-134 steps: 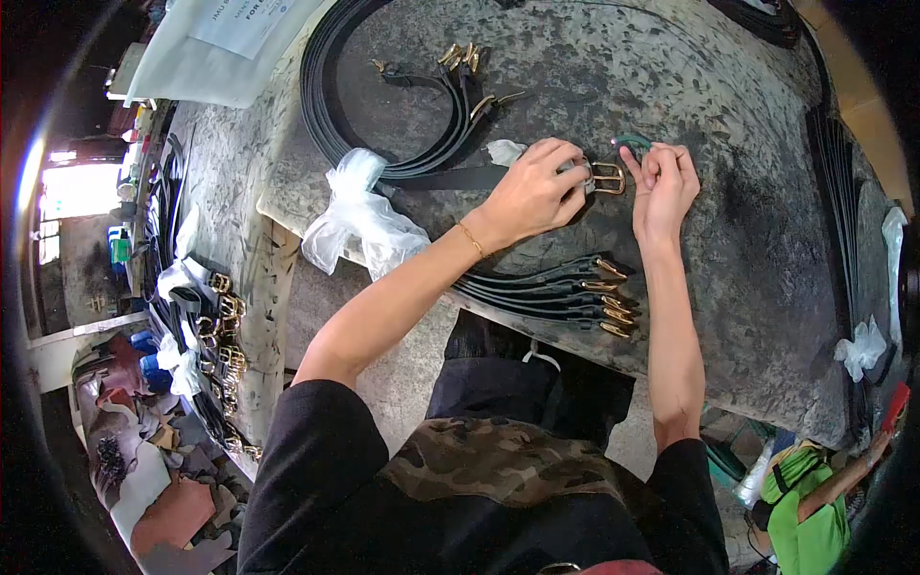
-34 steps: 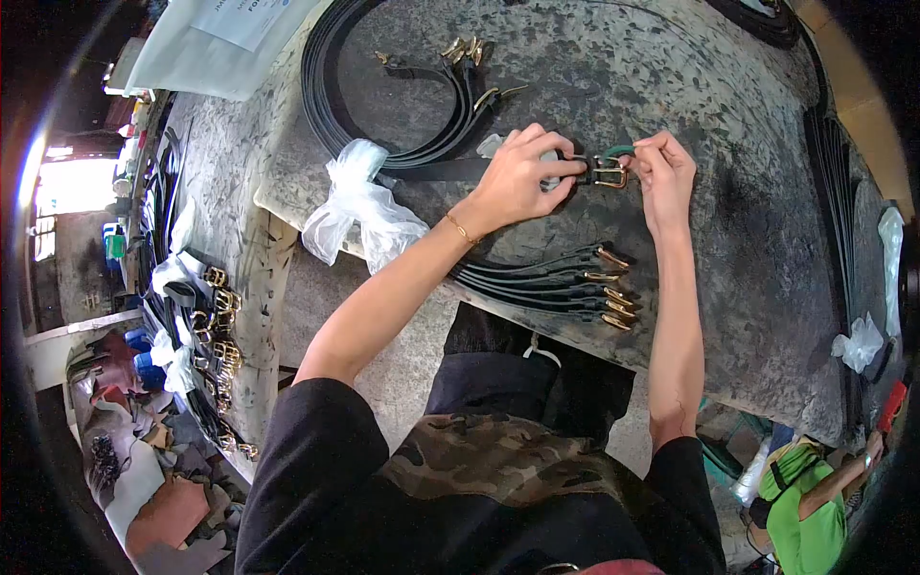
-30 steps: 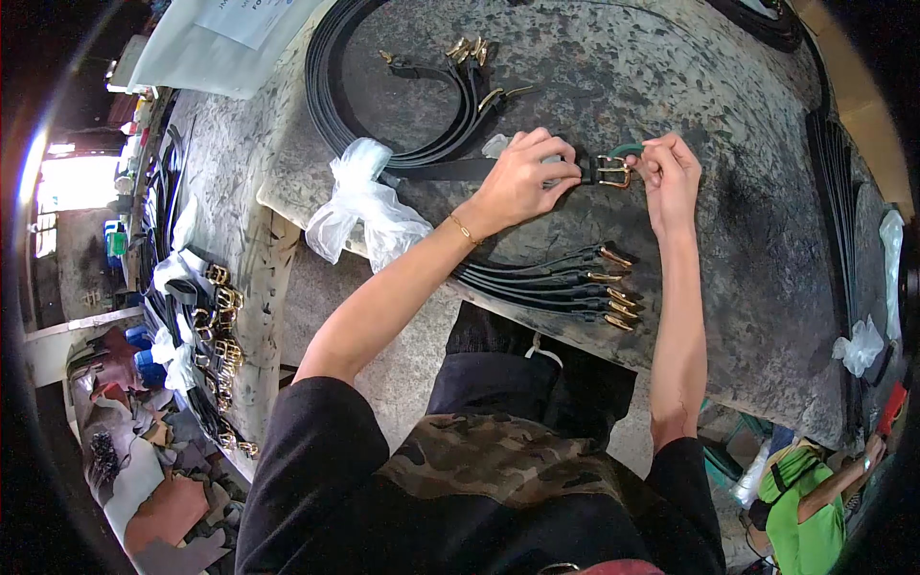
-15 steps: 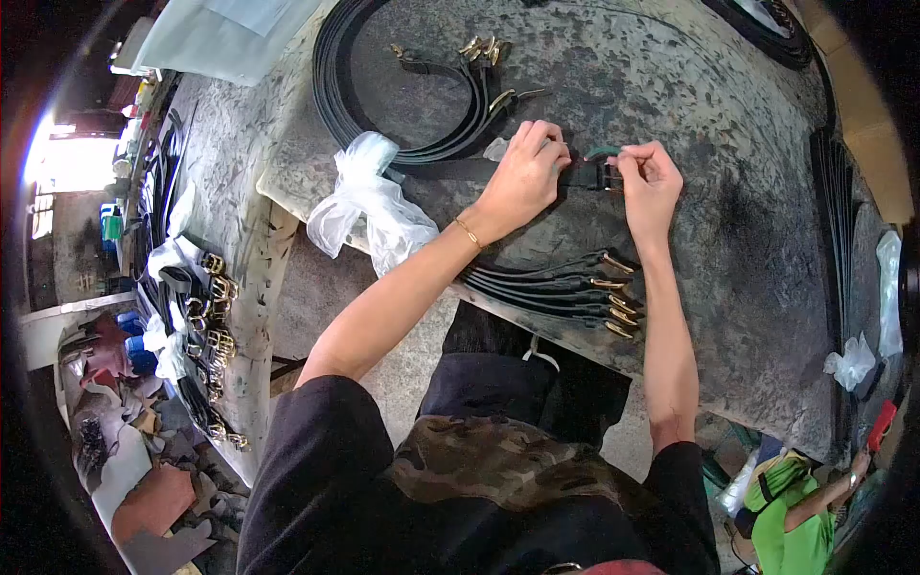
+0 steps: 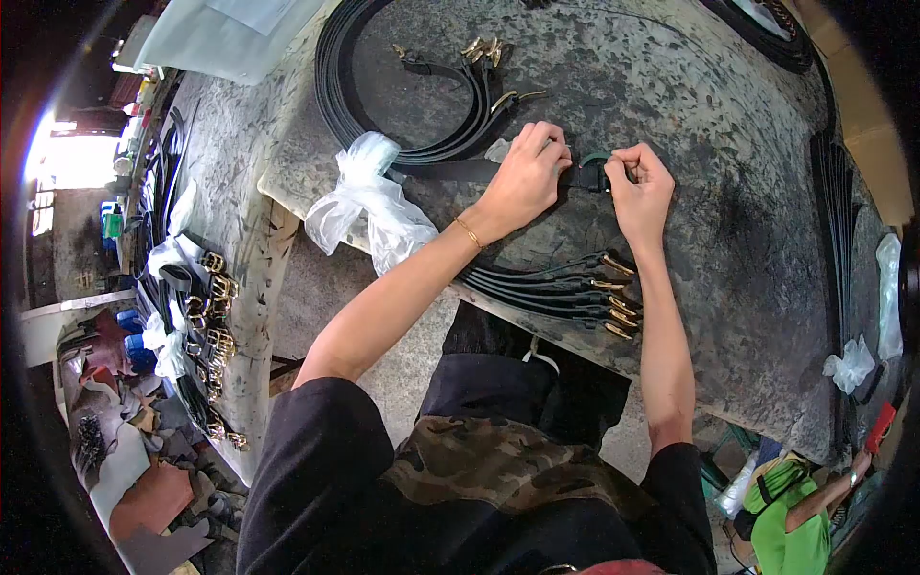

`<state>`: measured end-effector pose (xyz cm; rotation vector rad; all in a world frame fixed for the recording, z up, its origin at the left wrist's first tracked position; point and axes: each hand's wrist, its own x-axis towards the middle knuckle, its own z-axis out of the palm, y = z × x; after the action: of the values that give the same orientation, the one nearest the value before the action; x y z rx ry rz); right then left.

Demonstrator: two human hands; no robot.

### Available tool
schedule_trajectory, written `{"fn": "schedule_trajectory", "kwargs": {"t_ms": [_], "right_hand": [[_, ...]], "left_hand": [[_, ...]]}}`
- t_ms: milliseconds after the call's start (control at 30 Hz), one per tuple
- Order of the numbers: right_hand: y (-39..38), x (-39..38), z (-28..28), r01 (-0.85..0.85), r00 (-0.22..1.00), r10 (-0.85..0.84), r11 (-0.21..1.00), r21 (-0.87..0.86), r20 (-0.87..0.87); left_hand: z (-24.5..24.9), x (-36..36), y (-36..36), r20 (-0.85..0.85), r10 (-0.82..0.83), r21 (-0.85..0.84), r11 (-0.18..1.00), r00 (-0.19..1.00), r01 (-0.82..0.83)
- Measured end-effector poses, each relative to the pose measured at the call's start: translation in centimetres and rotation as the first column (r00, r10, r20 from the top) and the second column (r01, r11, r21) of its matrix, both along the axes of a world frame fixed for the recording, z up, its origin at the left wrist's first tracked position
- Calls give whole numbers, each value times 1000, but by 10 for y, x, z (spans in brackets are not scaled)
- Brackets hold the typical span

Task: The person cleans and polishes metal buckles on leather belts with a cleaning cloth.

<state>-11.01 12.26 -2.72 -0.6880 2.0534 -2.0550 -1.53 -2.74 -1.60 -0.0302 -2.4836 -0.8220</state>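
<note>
A black belt (image 5: 446, 171) lies across the worktable between my hands. My left hand (image 5: 523, 175) is closed on it, the fingers curled over the strap and pressing it near its buckle end. Thumb and fingers of my right hand (image 5: 640, 190) pinch together at the belt's buckle (image 5: 595, 175), which they partly hide. A thin greenish-edged strip (image 5: 594, 156) arches up there and runs toward the right fingertips. Just below, several black belts with gold buckles (image 5: 618, 305) lie bundled at the table's front edge.
Above my left hand lies a coil of black belts (image 5: 331, 91) with gold buckles. White plastic wrap (image 5: 369, 206) is knotted at the table edge. More belts hang along the left table (image 5: 254, 383) and the right side (image 5: 836, 211). A person in green (image 5: 791, 527) is at lower right.
My right hand has shifted slightly left, closer to the buckle, and its fingers have curled in more. The greenish-edged strip now arches higher. My left hand stays in place.
</note>
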Motion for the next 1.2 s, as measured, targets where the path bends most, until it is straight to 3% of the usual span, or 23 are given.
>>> {"fn": "schedule_trajectory", "kwargs": {"t_ms": [133,333,733,800,933,1000,1067,1133,1167,1200], "right_hand": [[0,0,1,9,1000,-9,1000,29,-19],[-1,-3,-1,29,999,-26,997,-74,40],[1,-5,-3,-12,1000,13,999,29,-8],[0,-7,-4,21,998,-15,995,-100,65],[4,-11,-1,33,981,-6,990,-137,195],[4,-14,-7,31,968,11,986,-163,252],[4,-15,-6,44,963,9,981,-190,269],[2,-15,-6,53,959,11,974,-219,282],[2,-16,-8,56,950,40,954,-295,309],[2,-18,-8,62,941,69,928,-367,332]], "left_hand": [[1,0,0,-8,0,11,1000,1000,0],[2,0,0,-8,3,25,1000,1000,-3],[2,2,-1,28,-11,22,1000,1000,10],[8,6,-2,54,-19,21,1000,998,18],[30,31,-6,188,-122,-68,988,975,136],[40,40,-9,229,-140,-249,948,963,197],[40,41,-10,242,-143,-253,946,960,204],[39,35,-6,278,-72,-44,995,958,87],[37,28,1,169,24,-21,1000,985,-20],[35,22,4,164,24,-22,1000,986,-21]]}}
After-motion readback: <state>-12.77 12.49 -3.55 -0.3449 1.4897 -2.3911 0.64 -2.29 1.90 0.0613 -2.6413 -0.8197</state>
